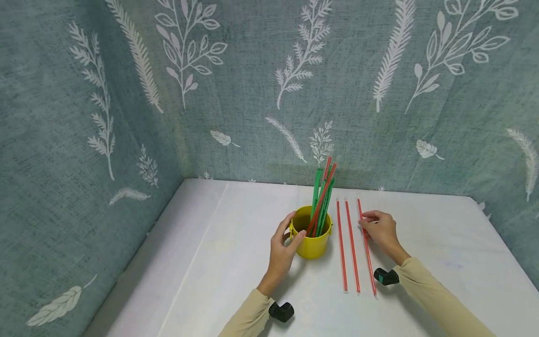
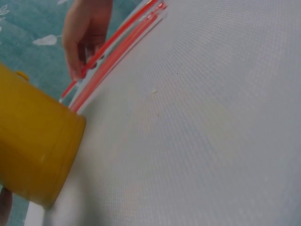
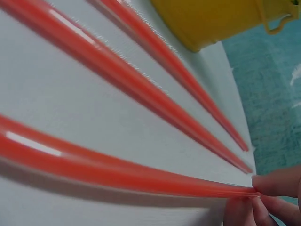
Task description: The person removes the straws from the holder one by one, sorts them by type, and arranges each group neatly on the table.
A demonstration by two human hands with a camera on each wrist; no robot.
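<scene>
A small yellow bucket (image 1: 311, 248) stands upright on the white table, with several green straws (image 1: 316, 187) and a few red ones (image 1: 323, 196) leaning in it. My left hand (image 1: 281, 255) holds the bucket from its left side, thumb at the front rim and fingers along the far left. Right of the bucket, three red straws in clear wrappers lie roughly parallel. My right hand (image 1: 381, 231) pinches the rightmost straw (image 1: 368, 257) close to its far end. The right wrist view shows thumb and fingertips (image 3: 273, 183) meeting on that straw's tip.
The middle straw (image 1: 352, 248) and the left straw (image 1: 341, 248) lie between the bucket and my right hand. Green leaf-patterned cloth (image 1: 252, 93) rises behind and left of the table (image 1: 219, 262). Each wrist carries a small black camera (image 1: 281, 311).
</scene>
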